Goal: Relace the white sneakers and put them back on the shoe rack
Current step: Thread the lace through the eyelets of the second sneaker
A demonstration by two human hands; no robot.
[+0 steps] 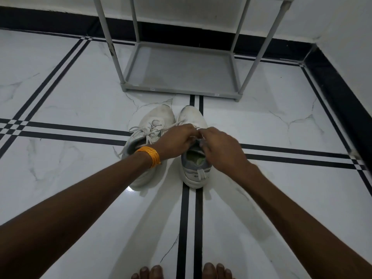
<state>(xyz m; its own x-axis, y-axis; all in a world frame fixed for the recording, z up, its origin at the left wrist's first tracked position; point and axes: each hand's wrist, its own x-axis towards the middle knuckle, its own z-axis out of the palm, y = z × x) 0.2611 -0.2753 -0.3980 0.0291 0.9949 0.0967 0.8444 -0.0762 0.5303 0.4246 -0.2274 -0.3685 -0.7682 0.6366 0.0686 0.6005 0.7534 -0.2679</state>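
— While both sneakers stood side by side on the floor (60, 97) before the shoe rack (181, 73), where were the hands?
— Left hand (177, 140) and right hand (219, 150) met over the right sneaker (196, 174), fingers pinching its lace (198, 131); the left sneaker (159, 119) sat laced.

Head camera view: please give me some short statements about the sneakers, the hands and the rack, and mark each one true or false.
1. Both hands, left hand and right hand, work at the lace of the right sneaker. True.
2. The left sneaker already stands on the shoe rack. False: both sneakers stand on the floor before it.
3. An orange band is on the left wrist. True.
4. The rack's bottom shelf holds another pair. False: it holds nothing.
5. The sneakers point away from the rack. False: the toes point toward it.
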